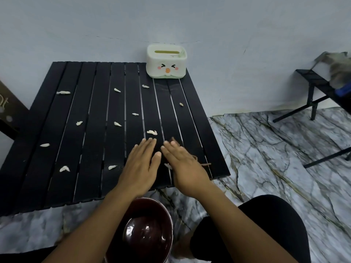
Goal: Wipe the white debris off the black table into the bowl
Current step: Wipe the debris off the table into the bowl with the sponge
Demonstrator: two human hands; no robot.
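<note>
I hold both grips flat and spread on the counter (57, 114), left grip (140, 164) beside right grip (182, 164). One scrap (152, 132) lies crosswise just past the left fingertips, another scrap (167, 165) between the grips; the bowl (150, 232) sits behind, below the near edge.

A: What is the person wearing?
B: Both forearms are bare, no sleeves showing. The left hand (139, 168) and right hand (185, 165) carry no gloves or rings.
A: And lower down?
B: Black trousers (266, 228) over the knee
</note>
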